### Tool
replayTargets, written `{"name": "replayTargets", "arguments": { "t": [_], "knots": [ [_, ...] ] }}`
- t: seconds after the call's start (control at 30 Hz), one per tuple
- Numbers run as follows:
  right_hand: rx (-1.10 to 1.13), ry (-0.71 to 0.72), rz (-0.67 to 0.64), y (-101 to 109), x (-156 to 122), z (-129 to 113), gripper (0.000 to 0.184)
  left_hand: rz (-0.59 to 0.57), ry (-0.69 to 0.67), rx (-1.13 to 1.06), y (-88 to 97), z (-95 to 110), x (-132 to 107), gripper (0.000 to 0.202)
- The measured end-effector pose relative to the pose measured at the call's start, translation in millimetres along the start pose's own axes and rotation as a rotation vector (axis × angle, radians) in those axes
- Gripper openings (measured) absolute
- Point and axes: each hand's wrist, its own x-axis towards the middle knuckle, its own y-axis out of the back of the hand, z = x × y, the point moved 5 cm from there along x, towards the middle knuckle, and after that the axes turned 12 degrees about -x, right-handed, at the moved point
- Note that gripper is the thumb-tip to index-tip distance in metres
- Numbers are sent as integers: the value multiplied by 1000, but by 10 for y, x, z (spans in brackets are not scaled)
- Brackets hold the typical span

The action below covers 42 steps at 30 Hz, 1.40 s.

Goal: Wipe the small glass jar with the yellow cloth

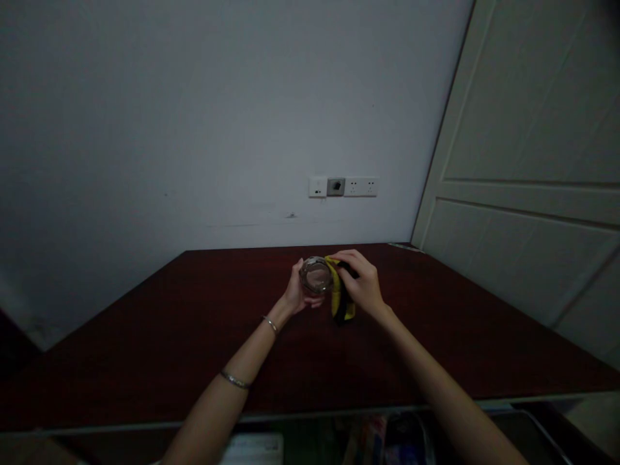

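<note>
A pale wall (145, 129) backs a dark red tabletop (159, 323). From left to right: below the table's front edge, a white object (254, 449) is partly covered by the left forearm, which wears two bracelets (236, 379). The left hand (293, 292) is curled around a clear glass (318, 276), near the middle of the tabletop, round end facing the viewer. A yellow-and-black cloth (336, 290) hangs at the glass's right side, pinched by the right hand (363, 281). Wall sockets (361, 187) sit behind. The right forearm blocks part of the dim clutter (372, 439) underneath. A panelled door (527, 258) fills the right.
</note>
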Motion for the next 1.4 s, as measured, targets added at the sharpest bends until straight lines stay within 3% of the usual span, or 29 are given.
{"name": "replayTargets", "arguments": {
  "t": [0.33, 0.5, 0.87, 1.07, 1.27, 1.4],
  "knots": [
    [-29, 20, 65, -72, -150, -71, 25, -7, 20, -172, -11, -2, -6, 73],
    [-115, 138, -3, -125, -215, -118, 28, 9, -41, -205, -3, 15, 4, 74],
    [-169, 230, -58, -215, -295, -270, 34, 246, -139, -241, 127, 53, 38, 72],
    [-212, 359, -148, -332, -297, -452, 35, 337, -304, -202, 142, 139, 37, 63],
    [-167, 309, -160, -337, -236, -538, 35, 273, -364, -211, 45, 164, 24, 49],
    [-133, 223, -29, -141, -54, -475, 41, 271, -229, -142, 81, 81, 37, 55]
  ]
}}
